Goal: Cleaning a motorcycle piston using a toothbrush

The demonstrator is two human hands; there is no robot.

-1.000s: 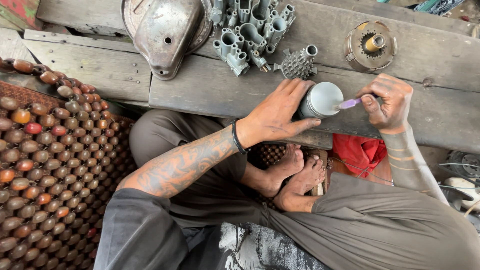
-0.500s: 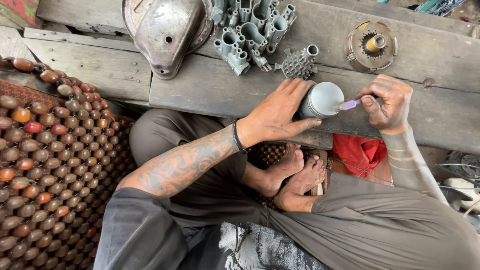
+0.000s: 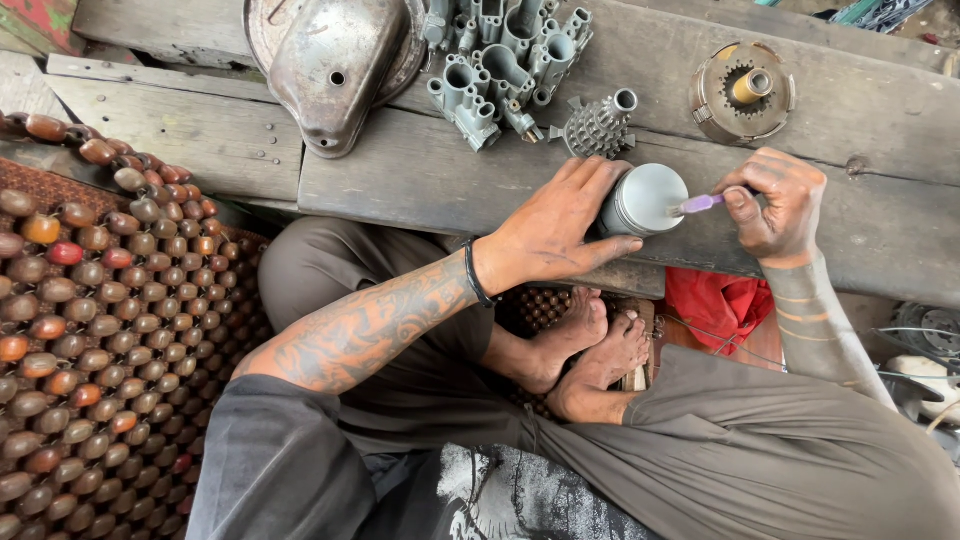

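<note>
Head view: the left hand (image 3: 560, 225) wraps its grip around a pale metal cylinder (image 3: 645, 198) lying on its side on the wooden counter (image 3: 400, 175), while the right hand (image 3: 775, 200) pinches a purple-tipped tool (image 3: 698, 204) against the cylinder's end (both hands grimy). A finned part (image 3: 598, 125) sits just behind.

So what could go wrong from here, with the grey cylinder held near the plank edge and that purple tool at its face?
1. The left hand grips the grey cylinder close to the edge of the plank; if the grip loosens it could roll off onto the bare feet.
2. The right hand holds the purple tool by its end; the tip may skid across the smooth face.
3. Both hands look grimy, so either grip could slip.
</note>
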